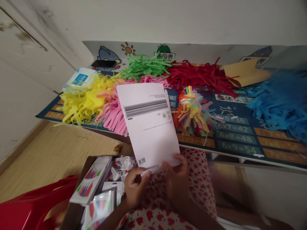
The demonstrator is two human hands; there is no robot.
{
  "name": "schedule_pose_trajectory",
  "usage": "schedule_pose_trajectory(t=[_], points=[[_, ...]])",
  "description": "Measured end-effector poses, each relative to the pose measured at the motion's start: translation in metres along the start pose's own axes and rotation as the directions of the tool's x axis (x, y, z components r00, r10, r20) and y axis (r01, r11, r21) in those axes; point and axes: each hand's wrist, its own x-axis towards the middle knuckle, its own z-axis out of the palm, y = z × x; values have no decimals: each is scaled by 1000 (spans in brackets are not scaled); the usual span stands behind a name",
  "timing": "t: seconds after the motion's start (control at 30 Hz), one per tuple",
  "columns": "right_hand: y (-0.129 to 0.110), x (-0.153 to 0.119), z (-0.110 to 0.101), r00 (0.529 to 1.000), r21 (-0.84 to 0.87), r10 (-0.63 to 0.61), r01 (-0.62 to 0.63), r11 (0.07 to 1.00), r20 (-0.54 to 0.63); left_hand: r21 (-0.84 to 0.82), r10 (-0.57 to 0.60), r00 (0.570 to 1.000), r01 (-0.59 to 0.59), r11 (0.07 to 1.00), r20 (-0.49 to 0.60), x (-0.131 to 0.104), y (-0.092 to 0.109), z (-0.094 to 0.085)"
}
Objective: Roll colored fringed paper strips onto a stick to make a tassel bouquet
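A white printed sheet of paper [153,134] with striped bands of print across its upper half is held tilted over my lap, its far end over the table's front edge. My left hand [136,185] pinches its lower left corner between thumb and fingers. At its lower right edge, my right hand [176,177] grips the paper, slightly blurred. The near edge looks a little curled between the two hands. Behind the sheet lie pink paper strips [115,115], partly covered by it, and to its right stands a multicoloured paper tassel bundle [193,110].
Yellow strips [82,103], green strips [146,67], red strips [199,75] and blue strips [280,102] lie on the table [236,137]. Brown paper [247,72] and a phone [104,64] rest at the back. An open box of packets [96,172] stands beside a red stool [35,201].
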Motion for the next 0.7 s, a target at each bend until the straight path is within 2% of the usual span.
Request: schedule_pose_trajectory(t=[0.33, 0.53, 0.6, 0.67, 0.7], points=[[-5, 5, 0, 994, -208, -55, 35, 977, -91, 2, -1, 1000, 1, 1000, 24, -8, -2, 1], [-2, 10, 3, 992, -227, -61, 34, 973, -114, -53, -128, 992, 127, 990, -14, -18, -13, 8], [1, 11, 4, 990, -228, -78, 49, 972, -118, -97, -159, 986, 153, 983, -57, -21, -13, 12], [3, 12, 5, 986, -240, -104, 70, 968, -130, -190, -226, 970, 206, 960, -92, -19, -8, 15], [4, 12, 4, 983, -259, -122, 84, 962, -136, -270, -289, 954, 259, 927, -76, -17, -4, 17]])
